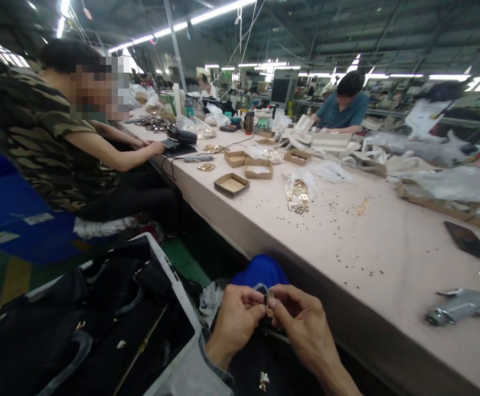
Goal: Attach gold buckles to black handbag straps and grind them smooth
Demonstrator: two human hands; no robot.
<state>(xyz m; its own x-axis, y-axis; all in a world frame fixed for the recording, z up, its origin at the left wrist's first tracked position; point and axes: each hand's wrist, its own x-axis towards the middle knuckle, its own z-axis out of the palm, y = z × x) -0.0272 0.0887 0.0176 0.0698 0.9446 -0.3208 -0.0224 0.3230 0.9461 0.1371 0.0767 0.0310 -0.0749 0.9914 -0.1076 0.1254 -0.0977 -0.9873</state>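
Observation:
My right hand (pixel 306 322) pinches a small gold metal plate (pixel 270 304) between thumb and fingertips, close above my lap. Facing it, my left hand (pixel 238 316) is closed in a pinch at a dark strap end right beside the plate; its exact grip is partly hidden by the fingers. A grey, clear-wrapped handle loop (pixel 260 287) shows just behind the fingertips. Below both hands lies a black bag (pixel 244 368) with a gold fitting (pixel 263 380) on it.
Left of me, a pale crate (pixel 184 300) holds black bags with gold zips. On the long table (pixel 256 220) lie cardboard trays (pixel 232 185), gold fittings (pixel 299 192), scattered black bits, a phone (pixel 469 240) and a grey power tool (pixel 458 308). Co-workers sit left and across.

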